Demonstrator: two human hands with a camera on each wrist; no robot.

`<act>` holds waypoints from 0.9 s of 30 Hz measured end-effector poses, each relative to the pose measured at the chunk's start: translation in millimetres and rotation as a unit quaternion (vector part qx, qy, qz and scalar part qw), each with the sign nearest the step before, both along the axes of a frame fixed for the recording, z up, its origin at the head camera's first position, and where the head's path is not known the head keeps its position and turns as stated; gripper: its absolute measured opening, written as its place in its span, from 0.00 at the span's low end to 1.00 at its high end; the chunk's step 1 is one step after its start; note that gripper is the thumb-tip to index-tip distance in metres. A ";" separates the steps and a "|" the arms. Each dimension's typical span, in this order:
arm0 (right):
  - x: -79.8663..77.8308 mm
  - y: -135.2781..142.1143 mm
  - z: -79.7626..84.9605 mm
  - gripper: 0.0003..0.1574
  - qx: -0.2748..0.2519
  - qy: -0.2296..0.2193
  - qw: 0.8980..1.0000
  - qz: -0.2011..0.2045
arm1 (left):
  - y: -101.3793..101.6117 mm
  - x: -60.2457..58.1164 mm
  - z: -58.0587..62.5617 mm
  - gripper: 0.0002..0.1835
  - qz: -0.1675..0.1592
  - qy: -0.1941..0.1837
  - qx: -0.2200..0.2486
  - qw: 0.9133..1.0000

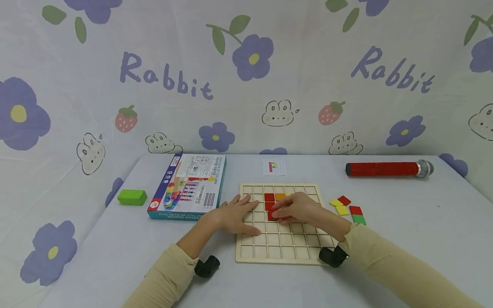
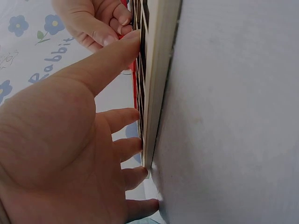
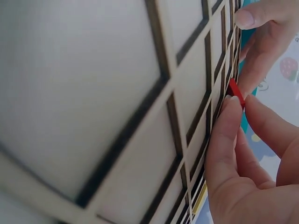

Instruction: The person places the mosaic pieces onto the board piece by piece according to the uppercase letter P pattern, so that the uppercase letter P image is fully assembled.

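Note:
A wooden grid board (image 1: 246,253) lies flat on the table. Two red square tiles (image 1: 269,197) sit one below the other in its cells, with an orange tile (image 1: 280,196) to the right of the upper one. Part of a yellow tile shows beside the right hand. My right hand (image 1: 298,208) pinches a red tile (image 3: 236,91) between thumb and fingers; in the right wrist view it stands tilted at the board's surface. My left hand (image 1: 233,214) is spread, its fingertips resting on the board's left side.
Several loose red, yellow and green tiles (image 1: 342,210) lie right of the board. A red microphone-like cylinder (image 1: 381,169) is behind them. A small pattern card (image 1: 274,167) lies beyond the board. At left are a flat box (image 1: 188,188) and a green block (image 1: 132,197).

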State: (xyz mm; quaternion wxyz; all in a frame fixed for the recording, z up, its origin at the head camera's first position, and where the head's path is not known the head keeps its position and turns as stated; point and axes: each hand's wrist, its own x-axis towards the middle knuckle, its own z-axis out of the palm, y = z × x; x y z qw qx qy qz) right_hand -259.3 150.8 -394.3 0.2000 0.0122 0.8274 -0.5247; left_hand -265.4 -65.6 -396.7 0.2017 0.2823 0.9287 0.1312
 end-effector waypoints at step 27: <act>2.5 22.1 1.1 0.25 -0.101 -0.021 0.993 0.054 | -0.1 -1.0 -0.7 0.46 0.000 0.000 0.006 1.000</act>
